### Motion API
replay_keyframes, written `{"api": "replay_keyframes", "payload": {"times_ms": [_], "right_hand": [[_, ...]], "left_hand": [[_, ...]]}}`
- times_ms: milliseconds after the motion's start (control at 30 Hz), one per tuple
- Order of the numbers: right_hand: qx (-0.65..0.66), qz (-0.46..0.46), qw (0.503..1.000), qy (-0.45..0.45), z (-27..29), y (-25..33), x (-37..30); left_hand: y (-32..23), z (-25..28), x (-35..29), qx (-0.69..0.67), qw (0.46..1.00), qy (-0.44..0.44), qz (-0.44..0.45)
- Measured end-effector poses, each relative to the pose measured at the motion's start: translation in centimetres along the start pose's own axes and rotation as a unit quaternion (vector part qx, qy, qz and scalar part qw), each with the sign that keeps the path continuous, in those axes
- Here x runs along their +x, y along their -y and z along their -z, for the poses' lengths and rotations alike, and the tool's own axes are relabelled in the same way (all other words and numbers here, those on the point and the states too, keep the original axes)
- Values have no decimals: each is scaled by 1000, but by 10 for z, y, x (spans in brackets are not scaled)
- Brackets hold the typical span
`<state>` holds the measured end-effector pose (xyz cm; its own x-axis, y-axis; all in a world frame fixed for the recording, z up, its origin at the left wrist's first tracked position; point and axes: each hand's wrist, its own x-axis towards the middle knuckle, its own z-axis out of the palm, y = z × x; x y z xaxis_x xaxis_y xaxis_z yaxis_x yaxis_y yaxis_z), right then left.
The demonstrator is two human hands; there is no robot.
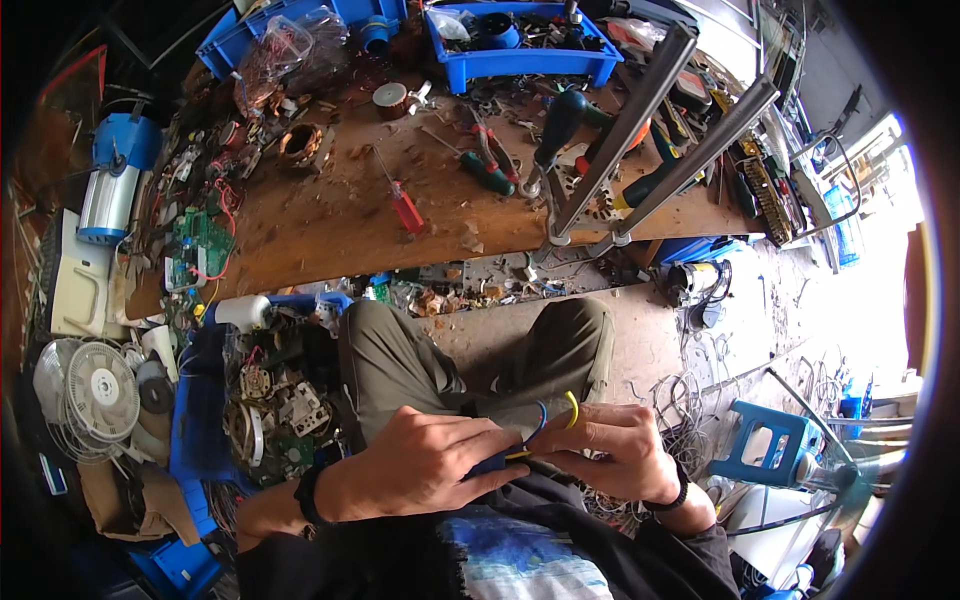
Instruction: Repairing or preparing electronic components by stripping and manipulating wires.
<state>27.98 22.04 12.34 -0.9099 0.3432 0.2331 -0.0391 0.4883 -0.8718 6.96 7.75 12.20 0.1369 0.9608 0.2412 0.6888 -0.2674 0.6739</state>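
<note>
Over my lap both hands are close together, working on a small blue and yellow item. My left hand (430, 460) is closed around a dark blue piece (490, 464), mostly hidden by the fingers. A thin blue wire (541, 417) curves up between the hands. In the pinched fingers of my right hand (615, 447) is a yellow wire (572, 405), its bent end standing above the knuckles. A little more yellow shows at the left fingertips. How these parts join is hidden.
Ahead, a littered wooden workbench (330, 220) holds a red screwdriver (407, 208), a green-handled screwdriver (485, 172) and upright metal posts (630, 130). A blue tray (530, 68) sits behind. Left stands a blue crate (190, 430) of scrap parts; right, a blue stool (760, 440).
</note>
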Motion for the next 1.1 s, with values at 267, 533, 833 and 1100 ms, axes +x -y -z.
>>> {"api": "replay_keyframes", "payload": {"times_ms": [267,533,833,1100], "right_hand": [[42,-29,999,9,-8,4,9],[219,-134,964,-70,-11,-33,1],[289,-136,935,-157,-26,-76,-22],[297,-153,927,-170,-25,-88,-30]], "left_hand": [[-5,8,3,-2,999,17,33],[32,22,-2,-611,752,24,248],[53,-4,-11,-859,454,-155,177],[55,-11,-7,-859,456,-160,170]]}}
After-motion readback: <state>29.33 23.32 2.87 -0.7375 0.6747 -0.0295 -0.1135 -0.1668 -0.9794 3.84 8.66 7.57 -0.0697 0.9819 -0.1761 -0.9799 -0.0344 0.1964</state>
